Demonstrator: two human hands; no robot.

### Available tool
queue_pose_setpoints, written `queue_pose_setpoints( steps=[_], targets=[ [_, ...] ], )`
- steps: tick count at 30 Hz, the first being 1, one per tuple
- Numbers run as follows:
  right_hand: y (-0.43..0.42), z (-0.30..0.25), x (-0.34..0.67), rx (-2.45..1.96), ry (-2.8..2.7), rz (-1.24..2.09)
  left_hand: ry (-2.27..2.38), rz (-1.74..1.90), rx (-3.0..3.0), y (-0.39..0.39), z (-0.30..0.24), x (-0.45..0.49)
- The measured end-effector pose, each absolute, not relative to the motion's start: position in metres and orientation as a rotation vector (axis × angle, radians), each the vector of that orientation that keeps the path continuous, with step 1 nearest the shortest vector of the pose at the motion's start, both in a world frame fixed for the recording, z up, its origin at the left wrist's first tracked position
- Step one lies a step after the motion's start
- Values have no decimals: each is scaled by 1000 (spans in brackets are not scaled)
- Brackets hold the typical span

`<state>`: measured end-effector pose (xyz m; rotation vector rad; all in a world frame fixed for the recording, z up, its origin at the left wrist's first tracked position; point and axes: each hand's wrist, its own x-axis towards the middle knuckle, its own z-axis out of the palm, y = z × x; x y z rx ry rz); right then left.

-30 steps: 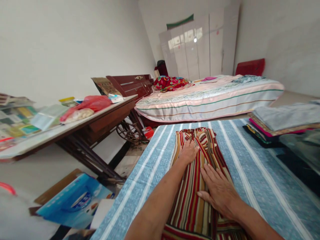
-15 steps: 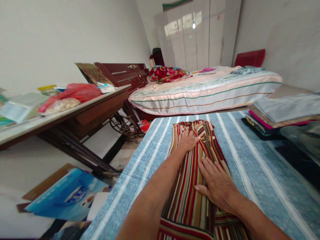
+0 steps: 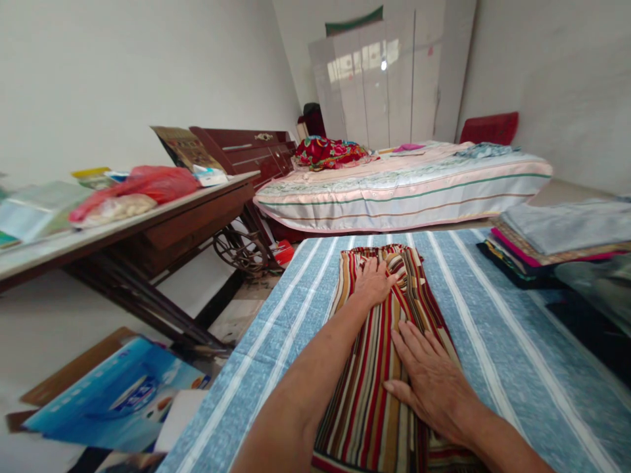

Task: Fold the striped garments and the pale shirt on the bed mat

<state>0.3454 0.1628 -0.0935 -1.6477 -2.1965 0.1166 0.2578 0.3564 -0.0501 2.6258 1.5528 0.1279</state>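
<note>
A folded striped garment (image 3: 367, 368) in red, tan, black and cream lies lengthwise before me, its gathered edge at the far end. My left hand (image 3: 373, 281) rests flat near that far end, fingers apart, next to a bunched, wrinkled patch of the cloth. Closer to me, my right hand (image 3: 431, 378) presses flat on the garment's right half, with the thumb spread to the left. Neither hand grips anything. Under the garment is a blue cover with white stripes (image 3: 276, 348). My right forearm hides part of the garment's near end.
A stack of folded clothes (image 3: 557, 230) sits at the right, with dark cloth beside it. On the left stands a sewing table (image 3: 197, 207) holding a red plastic bag (image 3: 162, 184). A blue printed box (image 3: 123, 394) is below. Beyond lies a bed (image 3: 404, 190).
The view has tilted slightly, so the scene sits a little lower. Both hands stay flat on the garment in nearly the same places.
</note>
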Motion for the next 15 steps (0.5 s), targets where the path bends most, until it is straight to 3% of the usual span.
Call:
queue_pose_setpoints(
  steps=[8,15],
  targets=[
    [163,-94,345,-1661,-2187,104,1539,37,2559,368,-57,264],
    [163,-92,344,-1659,-2196,112,1639,188,2601,356,-51,265]
  ],
)
